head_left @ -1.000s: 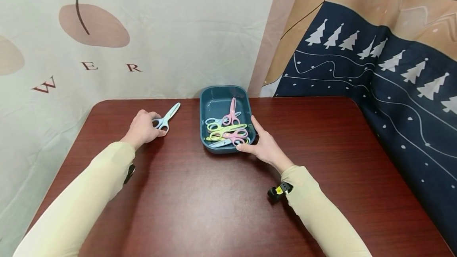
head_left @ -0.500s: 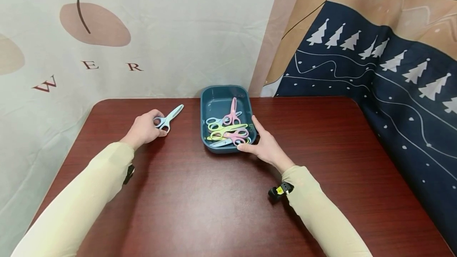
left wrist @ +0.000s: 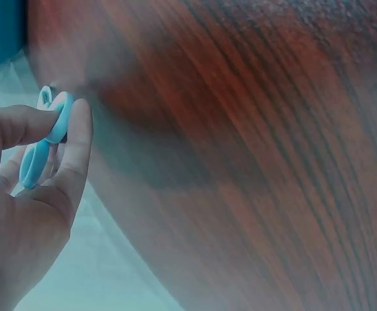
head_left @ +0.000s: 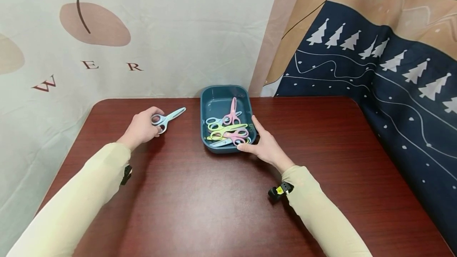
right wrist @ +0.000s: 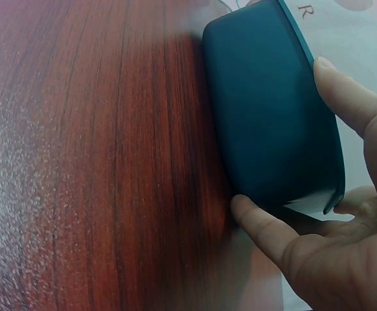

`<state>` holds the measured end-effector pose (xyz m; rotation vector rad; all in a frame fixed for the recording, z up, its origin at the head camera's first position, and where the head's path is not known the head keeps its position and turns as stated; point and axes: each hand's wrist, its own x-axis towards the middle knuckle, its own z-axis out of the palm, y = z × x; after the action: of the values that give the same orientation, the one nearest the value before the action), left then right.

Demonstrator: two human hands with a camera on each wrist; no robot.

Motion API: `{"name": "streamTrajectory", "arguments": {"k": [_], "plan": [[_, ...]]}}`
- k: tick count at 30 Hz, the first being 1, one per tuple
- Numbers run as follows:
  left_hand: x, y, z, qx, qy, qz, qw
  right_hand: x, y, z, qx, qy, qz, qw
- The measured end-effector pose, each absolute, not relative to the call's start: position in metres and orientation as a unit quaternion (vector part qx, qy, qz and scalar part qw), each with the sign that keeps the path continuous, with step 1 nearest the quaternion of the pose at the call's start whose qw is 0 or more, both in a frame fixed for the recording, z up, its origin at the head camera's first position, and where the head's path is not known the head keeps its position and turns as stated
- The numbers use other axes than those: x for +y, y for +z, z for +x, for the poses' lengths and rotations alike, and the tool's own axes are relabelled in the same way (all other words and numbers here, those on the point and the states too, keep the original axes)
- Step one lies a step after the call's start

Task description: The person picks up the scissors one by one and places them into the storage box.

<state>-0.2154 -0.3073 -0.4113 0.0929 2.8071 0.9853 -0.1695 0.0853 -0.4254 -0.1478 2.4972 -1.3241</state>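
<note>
On the left of the head view, my left hand (head_left: 141, 128) pinches a pair of light blue scissors (head_left: 170, 117) by the handle, blades pointing right towards a dark teal plastic bin (head_left: 210, 97). In the left wrist view, thumb and fingers hold the blue finger loops (left wrist: 35, 164). The bin contains several pairs of scissors: pink scissors (head_left: 233, 116) at the back, lime green scissors (head_left: 225, 130) in the middle, and pink and blue ones towards the front. My right hand (head_left: 265, 146) holds the bin's front right corner, thumb at the near edge, fingers along the right side.
The dark red-brown wooden table (head_left: 200, 201) carries the bin near its back edge. Behind it hangs a pale printed cloth (head_left: 178, 31). A navy cloth with white trees (head_left: 357, 62) hangs at the right.
In my left hand the scissors have turned clockwise, their tips dropping and shifting right. The left hand first moved slightly right, then drew back a little left. The right hand and bin look unmoved.
</note>
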Motion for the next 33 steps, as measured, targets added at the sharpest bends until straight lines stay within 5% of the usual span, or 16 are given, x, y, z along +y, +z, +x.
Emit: {"name": "streamTrajectory", "arguments": {"k": [33], "plan": [[-0.298,-0.381,-0.214,0.931,0.358,0.051,0.05,0.086,-0.426,-0.17,0.872,-0.463,-0.059,0.149]]}}
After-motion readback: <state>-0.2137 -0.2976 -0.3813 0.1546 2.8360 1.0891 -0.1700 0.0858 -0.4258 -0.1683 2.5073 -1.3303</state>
